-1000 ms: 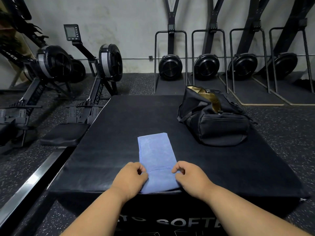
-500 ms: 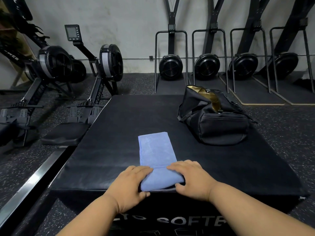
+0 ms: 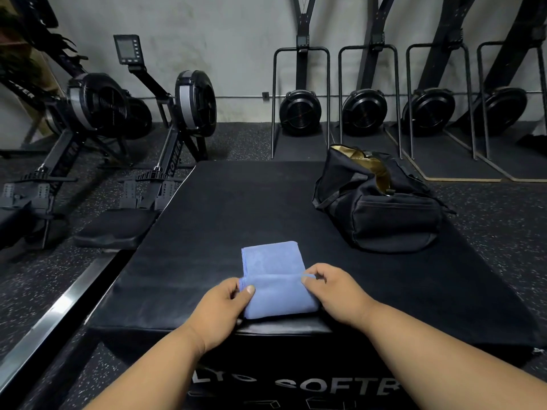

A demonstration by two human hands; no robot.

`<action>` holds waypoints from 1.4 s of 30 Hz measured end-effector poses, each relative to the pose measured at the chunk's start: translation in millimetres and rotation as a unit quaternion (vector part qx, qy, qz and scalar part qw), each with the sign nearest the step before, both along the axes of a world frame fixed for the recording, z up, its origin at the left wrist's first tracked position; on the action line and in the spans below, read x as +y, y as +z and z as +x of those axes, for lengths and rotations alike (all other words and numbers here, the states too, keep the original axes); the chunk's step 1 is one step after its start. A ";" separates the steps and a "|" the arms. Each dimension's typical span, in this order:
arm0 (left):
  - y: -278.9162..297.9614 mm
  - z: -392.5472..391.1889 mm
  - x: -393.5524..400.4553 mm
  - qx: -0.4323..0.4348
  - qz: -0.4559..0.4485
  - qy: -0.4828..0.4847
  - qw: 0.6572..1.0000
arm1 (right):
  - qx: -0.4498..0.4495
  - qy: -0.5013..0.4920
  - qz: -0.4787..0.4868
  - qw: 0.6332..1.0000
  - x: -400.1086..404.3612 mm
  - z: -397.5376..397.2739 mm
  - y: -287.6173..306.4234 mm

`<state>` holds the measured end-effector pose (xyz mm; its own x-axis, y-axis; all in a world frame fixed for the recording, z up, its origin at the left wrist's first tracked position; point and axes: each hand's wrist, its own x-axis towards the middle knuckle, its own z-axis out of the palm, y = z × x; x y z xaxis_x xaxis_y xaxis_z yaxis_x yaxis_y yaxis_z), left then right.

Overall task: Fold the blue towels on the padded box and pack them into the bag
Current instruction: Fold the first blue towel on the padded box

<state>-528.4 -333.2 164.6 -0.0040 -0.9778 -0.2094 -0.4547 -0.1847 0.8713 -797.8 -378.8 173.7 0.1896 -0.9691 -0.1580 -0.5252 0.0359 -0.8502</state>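
A blue towel (image 3: 273,279) lies at the near edge of the black padded box (image 3: 236,208), its near part doubled over the rest. The left hand (image 3: 223,309) pinches the fold's left corner between thumb and fingers; the right hand (image 3: 333,291) pinches the right corner. The open black bag (image 3: 381,208) sits well apart at the far right of the box.

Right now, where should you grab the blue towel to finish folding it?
Probably by the two corners of the near flap, one hand on each side. The blue towel lies flat on the padded box, its near end already folded over. The left hand pinches the flap's left corner and the right hand its right corner, so the flap can carry forward evenly.
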 end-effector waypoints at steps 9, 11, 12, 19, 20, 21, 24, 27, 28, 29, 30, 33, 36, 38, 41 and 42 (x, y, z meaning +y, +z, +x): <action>7.2 -20.3 -15.1 -0.095 0.015 0.093 0.991 | 0.071 -0.066 0.014 0.995 -13.5 20.6 -0.9; 9.8 -22.0 -11.9 -0.118 0.009 0.090 0.989 | 0.040 -0.064 0.027 0.997 -8.6 18.8 2.6; 9.1 -22.0 -9.2 -0.130 0.005 0.088 0.988 | 0.028 -0.058 0.032 0.997 -6.5 16.4 2.3; 0.9 -11.7 7.4 -0.203 -0.130 0.014 0.970 | 0.057 -0.005 -0.017 0.998 1.7 7.8 -4.2; -0.2 -7.0 8.8 -0.243 -0.164 -0.042 0.955 | 0.082 0.009 -0.051 0.995 4.0 5.8 -3.4; -0.8 -2.7 10.1 -0.284 -0.180 -0.102 0.936 | 0.111 0.034 -0.093 0.989 6.4 3.3 -2.8; -3.2 4.9 12.5 -0.345 -0.135 -0.189 0.909 | 0.223 0.158 -0.148 0.951 13.3 -4.4 -4.9; -2.1 4.2 11.7 -0.323 -0.132 -0.165 0.922 | 0.276 0.199 -0.141 0.930 14.0 -6.1 -7.1; 1.2 3.1 11.1 -0.312 -0.141 -0.151 0.927 | 0.276 0.193 -0.144 0.931 13.4 -6.0 -5.1; 5.4 2.6 10.7 -0.298 -0.142 -0.138 0.934 | 0.263 0.183 -0.149 0.935 13.2 -5.4 -1.0; 9.9 2.5 10.8 -0.279 -0.139 -0.127 0.942 | 0.246 0.169 -0.137 0.945 13.4 -5.3 3.6; 18.5 5.0 10.7 -0.216 -0.097 -0.092 0.967 | 0.140 0.118 -0.090 0.979 14.5 -6.9 10.8; 18.8 8.1 9.0 -0.114 -0.048 -0.061 0.990 | 0.054 0.046 -0.082 0.994 10.0 -2.8 8.2; 17.5 5.7 6.1 -0.031 -0.016 -0.033 0.999 | -0.002 0.002 -0.043 0.999 5.9 2.7 5.7; 16.9 0.6 -1.3 0.029 0.028 0.030 0.999 | -0.017 -0.042 0.016 0.999 -3.4 9.1 4.3; 15.8 0.2 -4.5 0.023 0.035 0.046 0.998 | -0.015 -0.045 0.029 0.998 -6.7 10.6 3.9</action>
